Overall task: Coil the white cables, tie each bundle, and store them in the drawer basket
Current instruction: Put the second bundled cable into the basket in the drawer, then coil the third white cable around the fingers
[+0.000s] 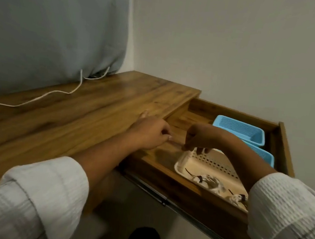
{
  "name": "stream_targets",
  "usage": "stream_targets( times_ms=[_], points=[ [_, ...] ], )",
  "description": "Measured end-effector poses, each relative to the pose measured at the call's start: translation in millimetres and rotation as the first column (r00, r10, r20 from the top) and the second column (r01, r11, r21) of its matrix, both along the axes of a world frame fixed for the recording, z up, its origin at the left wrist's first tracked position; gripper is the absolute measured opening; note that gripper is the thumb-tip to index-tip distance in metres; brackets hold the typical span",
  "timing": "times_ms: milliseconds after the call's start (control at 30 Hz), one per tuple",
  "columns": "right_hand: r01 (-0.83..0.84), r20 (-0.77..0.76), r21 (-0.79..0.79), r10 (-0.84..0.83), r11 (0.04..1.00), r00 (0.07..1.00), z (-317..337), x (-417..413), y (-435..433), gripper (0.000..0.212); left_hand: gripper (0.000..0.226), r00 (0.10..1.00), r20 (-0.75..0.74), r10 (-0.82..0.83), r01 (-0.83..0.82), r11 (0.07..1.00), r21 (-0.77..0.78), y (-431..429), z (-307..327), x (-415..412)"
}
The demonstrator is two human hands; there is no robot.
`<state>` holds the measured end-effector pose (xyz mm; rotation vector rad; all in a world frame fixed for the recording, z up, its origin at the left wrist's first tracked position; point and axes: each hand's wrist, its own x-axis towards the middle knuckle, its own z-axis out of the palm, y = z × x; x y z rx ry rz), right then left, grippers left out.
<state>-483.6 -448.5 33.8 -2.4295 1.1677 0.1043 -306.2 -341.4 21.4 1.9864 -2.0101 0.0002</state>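
A cream perforated basket (185,162) sits in the open wooden drawer (167,176). Two coiled white cable bundles, one (207,181) and another (239,198), lie in it, each tied with a dark tie. My right hand (202,137) is above the basket's far left corner, its fingertips pinched on the rim there. My left hand (148,133) hovers over the drawer's left edge with most fingers curled and one finger stretched out over the desk; whether it holds anything is unclear. A loose white cable (43,95) trails across the desk top (74,114) from under a grey cloth.
Two light blue baskets, one (240,129) and another (266,156), stand at the back of the drawer behind the cream one. A grey cloth-covered object (51,28) stands at the desk's rear left. The wall is right behind the drawer. My right forearm hides part of the cream basket.
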Motion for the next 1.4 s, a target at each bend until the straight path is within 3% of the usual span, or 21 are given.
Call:
stream_targets(
  times_ms=[200,300,567,700,900,1100,1300,1400],
  points=[
    [-0.193,0.162,-0.145,0.216,0.970,0.963,22.8,127.6,47.4,0.012,0.021,0.975,-0.039,0.221,-0.223,0.973,-0.063,71.8,20.0,111.6],
    [-0.297,0.234,-0.144,0.324,0.944,0.917,27.4,200.8,85.8,0.011,0.016,0.938,-0.042,0.344,-0.347,0.930,-0.121,128.2,24.7,163.0],
    [-0.535,0.345,-0.238,0.585,0.811,0.734,19.2,357.0,215.3,0.019,0.007,0.763,-0.067,0.643,-0.645,0.749,-0.149,296.8,22.0,266.3],
    [-0.593,0.377,-0.264,0.647,0.761,0.663,4.2,410.8,271.6,0.027,0.023,0.633,-0.121,0.765,-0.773,0.615,-0.157,366.8,16.2,297.4],
    [-0.652,0.434,-0.236,0.679,0.720,0.593,-13.2,456.6,323.2,0.022,0.018,0.497,-0.140,0.857,-0.864,0.473,-0.169,424.9,-1.1,322.5],
    [-0.636,0.462,-0.365,0.725,0.680,0.510,-38.3,475.9,323.1,0.023,0.055,0.348,-0.117,0.930,-0.937,0.342,-0.065,422.5,-31.2,359.9],
    [-0.597,0.462,-0.520,0.789,0.611,0.404,-47.0,481.2,318.4,0.025,0.073,0.271,-0.075,0.960,-0.962,0.272,-0.002,407.1,-31.0,404.9],
    [-0.574,0.481,-0.545,0.789,0.610,0.382,-46.4,480.9,315.7,0.023,0.069,0.308,-0.035,0.951,-0.951,0.308,-0.011,402.9,-34.2,416.3]
  ],
)
